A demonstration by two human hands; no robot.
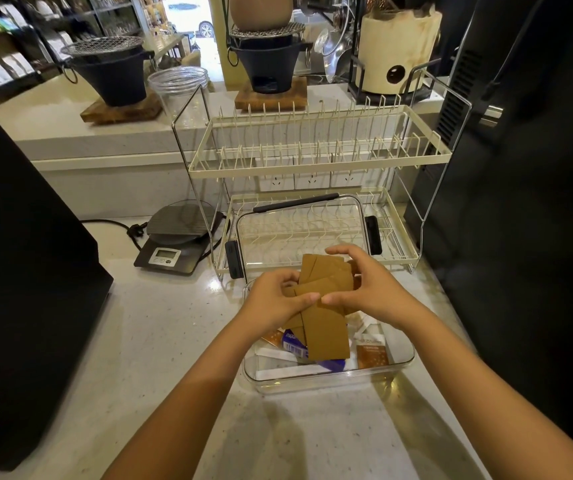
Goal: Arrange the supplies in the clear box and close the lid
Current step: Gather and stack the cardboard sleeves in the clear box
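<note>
Now both hands meet over the clear box (403, 359), each grip pinched on a fanned bundle of brown cardboard sleeves (326, 303). Left hand (273, 301) clasps the bundle's left edge, thumb across the top face; right hand (364, 287) holds the right edge, index finger reaching over the far corners. Likely reason for the two-handed hold: sleeves are splayed at different angles and need squaring before they lie flat

Bundle hangs above the box, not yet resting in it. Below, inside the box: orange sachets (371, 355), a blue packet (293, 341), white paper items, lying loose and overlapping. Sleeves probably go on top or along one side; the jumble below may tilt them

Clear lid (299, 230) with dark clips rests on the lower tier of the cream dish rack (313, 147), just behind the box, parked within reach so the opening stays free. Lid not yet on

Box sits on the pale tabletop (160, 341). Digital scale (177, 240) to the left, well apart, uninvolved
</note>
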